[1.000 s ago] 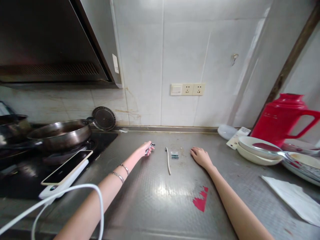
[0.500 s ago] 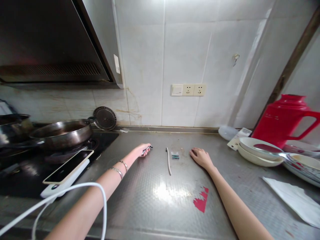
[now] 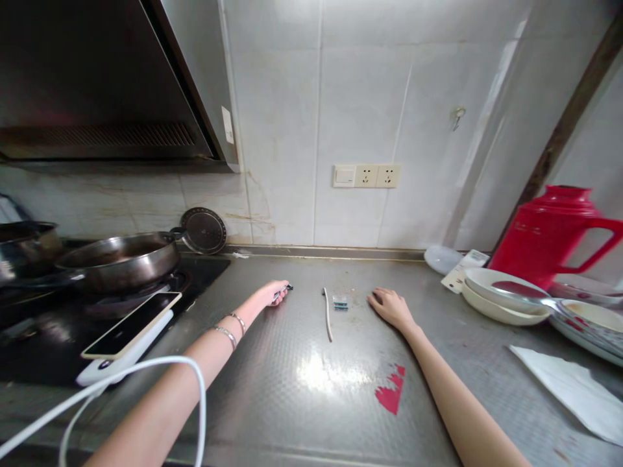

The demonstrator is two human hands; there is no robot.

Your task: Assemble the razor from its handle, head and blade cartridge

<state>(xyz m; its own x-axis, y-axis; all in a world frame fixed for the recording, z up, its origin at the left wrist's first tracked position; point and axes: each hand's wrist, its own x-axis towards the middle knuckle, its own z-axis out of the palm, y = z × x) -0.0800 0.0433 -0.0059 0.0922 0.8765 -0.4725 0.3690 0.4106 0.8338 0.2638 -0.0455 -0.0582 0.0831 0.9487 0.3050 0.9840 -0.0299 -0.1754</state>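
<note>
My left hand [image 3: 277, 293] is closed around a small dark-and-silver object [image 3: 289, 287]; only its dark tip and a bit of its body show, so its kind is unclear. It is near the counter's surface, left of a thin, pale stick-like piece [image 3: 328, 316] with a bent, darker upper end. Beside that piece lies a small clear, flat item with teal-green stripes [image 3: 341, 303]. To the right of both, my right hand [image 3: 387, 305] rests palm down on the metal counter [image 3: 272, 389], fingers loosely stretched and holding nothing.
On the left stand a steel pan [image 3: 121, 259] on the black hob and a phone [image 3: 132, 325] atop a white device. A white cable [image 3: 146, 362] loops over my left forearm. At right are a red jug [image 3: 549, 237], stacked bowls [image 3: 496, 308] and white paper [image 3: 567, 386].
My left hand has shifted very slightly left with the small object in it. My right hand stays resting on the counter.
</note>
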